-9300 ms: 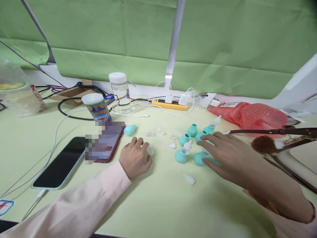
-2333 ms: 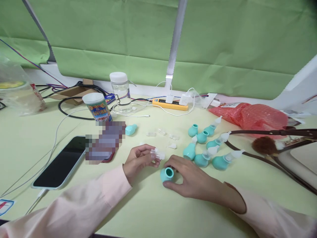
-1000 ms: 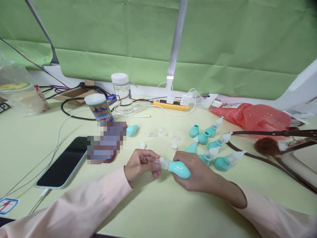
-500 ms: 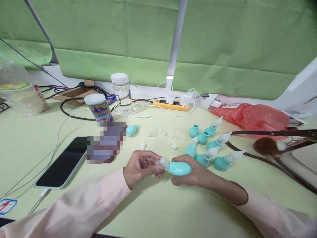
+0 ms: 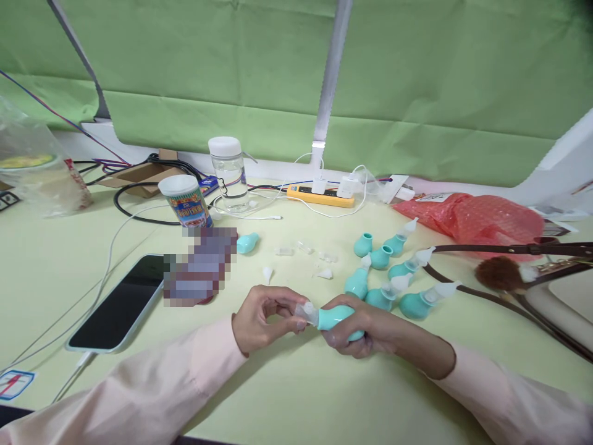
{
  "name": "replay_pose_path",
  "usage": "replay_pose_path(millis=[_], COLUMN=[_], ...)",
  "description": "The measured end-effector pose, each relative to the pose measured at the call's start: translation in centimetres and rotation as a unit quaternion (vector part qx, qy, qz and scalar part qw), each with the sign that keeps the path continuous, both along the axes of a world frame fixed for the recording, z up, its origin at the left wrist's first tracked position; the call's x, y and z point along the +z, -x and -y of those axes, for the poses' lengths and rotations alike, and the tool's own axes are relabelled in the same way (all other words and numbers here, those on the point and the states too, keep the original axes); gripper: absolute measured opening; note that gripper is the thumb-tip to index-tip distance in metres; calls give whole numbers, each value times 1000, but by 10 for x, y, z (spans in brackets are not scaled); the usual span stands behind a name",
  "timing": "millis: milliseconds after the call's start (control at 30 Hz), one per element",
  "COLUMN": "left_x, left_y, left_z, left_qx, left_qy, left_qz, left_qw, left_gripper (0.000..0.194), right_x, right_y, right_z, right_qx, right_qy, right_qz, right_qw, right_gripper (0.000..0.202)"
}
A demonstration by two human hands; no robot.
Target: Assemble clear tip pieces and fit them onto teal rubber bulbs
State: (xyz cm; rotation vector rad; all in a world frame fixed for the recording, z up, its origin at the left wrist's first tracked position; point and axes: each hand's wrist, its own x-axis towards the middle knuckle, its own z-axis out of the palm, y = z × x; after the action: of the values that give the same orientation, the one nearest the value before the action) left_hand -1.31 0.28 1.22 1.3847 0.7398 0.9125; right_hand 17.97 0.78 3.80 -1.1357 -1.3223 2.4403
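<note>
My right hand [image 5: 375, 327] is wrapped around a teal squeeze bulb [image 5: 332, 317] of a nasal aspirator, held level above the table. With thumb and fingertips, my left hand [image 5: 259, 318] pinches the clear plastic connector [image 5: 306, 312] at the bulb's mouth. Right behind my right hand stand several teal aspirators fitted with clear tips, such as the rightmost aspirator [image 5: 417, 305]. Among them are two bare bulbs, a farther bulb [image 5: 362, 246] and a nearer bulb [image 5: 380, 257]. Small clear connectors [image 5: 304, 246], a left white tip [image 5: 267, 274] and a right white tip [image 5: 325, 274] lie beyond my hands.
A single teal bulb [image 5: 248, 243] lies near a blurred-out phone-like object [image 5: 201, 266]. To the left are a black phone [image 5: 123, 303] and a paper tub [image 5: 188, 204]. A water bottle [image 5: 230, 176], yellow power strip [image 5: 319, 196], red plastic bag [image 5: 491, 219] and brown strap [image 5: 486, 249] lie farther back.
My right hand's fingers have closed further round the bulb, the thumb now lying across its front. My left hand keeps its pinch on the connector, shifted slightly right and down.
</note>
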Motion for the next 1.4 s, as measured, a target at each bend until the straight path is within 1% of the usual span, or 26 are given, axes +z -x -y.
replay_pose_path(millis=[167, 333, 433, 500, 567, 600, 633, 700, 767, 800, 833, 867, 933, 967, 1033, 1067, 1100, 1133, 1167, 1200, 1233, 1267, 1300, 1333, 1367, 1400], left_x=[0, -2, -2, 1, 6, 8, 9, 10, 8, 5, 3, 0, -4, -5, -5, -3, -2, 1, 4, 8, 11, 15, 18, 21, 23, 24], left_y=[-1, -2, 0, 4, 10, 13, 16, 20, 22, 22, 22, 21, 20, 20, 20, 20, 20, 19, 19, 19, 19, 19, 18, 18, 18, 17], left_z=[-1, -2, -3, -6, -13, -17, -21, -29, -35, -36, -37, -37, -37, -37, -37, -37, -36, -36, -35, -33, -31, -30, -28, -26, -25, -24], left_qx=[16, 20, 27, 56, 110, 143, 179, 209, 206, 191, 169, 144, 101, 89, 88, 94, 103, 120, 143, 167, 187, 194, 179, 149, 112, 76], left_qy=[-43, -63, -103, -148, -198, -229, -266, -345, -389, -398, -401, -398, -388, -383, -380, -380, -378, -371, -358, -340, -311, -274, -227, -169, -110, -55], left_qz=[-27, -33, -57, -73, -104, -140, -199, -347, -478, -528, -567, -596, -634, -645, -657, -655, -646, -629, -599, -555, -494, -415, -321, -227, -144, -76], left_qw=[999, 997, 993, 985, 968, 953, 926, 847, 760, 726, 700, 682, 661, 655, 645, 647, 655, 673, 701, 741, 790, 846, 902, 948, 977, 993], left_gripper=[20, 21, 22, 23, 25, 25, 23, 23, 29, 33, 35, 37, 37, 37, 36, 33, 30, 25, 20, 15, 13, 12, 12, 12, 13, 14], right_x=[-2, -2, -2, -1, 0, 0, 1, 1, 2, 2, 2, 3, 4, 4, 5, 6, 6, 5, 5, 4, 3, 1, 0, -1, -2, -2], right_y=[1, 2, 4, 5, 6, 7, 8, 8, 9, 9, 9, 9, 10, 10, 11, 11, 10, 10, 10, 10, 10, 10, 11, 11, 12, 12], right_z=[2, 2, 5, 8, 11, 13, 14, 14, 14, 14, 13, 13, 12, 12, 12, 12, 12, 12, 13, 13, 13, 13, 14, 14, 15, 15], right_qx=[-20, -38, -51, -79, -107, -118, -126, -136, -141, -141, -139, -136, -131, -129, -127, -127, -128, -128, -127, -125, -122, -117, -111, -107, -105, -103], right_qy=[9, 19, -8, -51, -88, -102, -113, -131, -146, -150, -153, -156, -161, -166, -180, -188, -197, -207, -218, -233, -249, -266, -281, -293, -303, -313], right_qz=[-17, -49, -58, -61, -66, -67, -68, -63, -54, -51, -48, -46, -38, -29, 1, 20, 39, 55, 65, 68, 68, 65, 64, 66, 71, 79], right_qw=[1000, 998, 997, 994, 988, 986, 983, 980, 978, 977, 977, 977, 977, 977, 975, 974, 971, 968, 965, 962, 958, 955, 951, 948, 945, 941], right_gripper=[17, 21, 22, 21, 22, 22, 23, 23, 24, 24, 25, 26, 25, 24, 21, 20, 20, 22, 24, 25, 26, 26, 25, 24, 22, 20])
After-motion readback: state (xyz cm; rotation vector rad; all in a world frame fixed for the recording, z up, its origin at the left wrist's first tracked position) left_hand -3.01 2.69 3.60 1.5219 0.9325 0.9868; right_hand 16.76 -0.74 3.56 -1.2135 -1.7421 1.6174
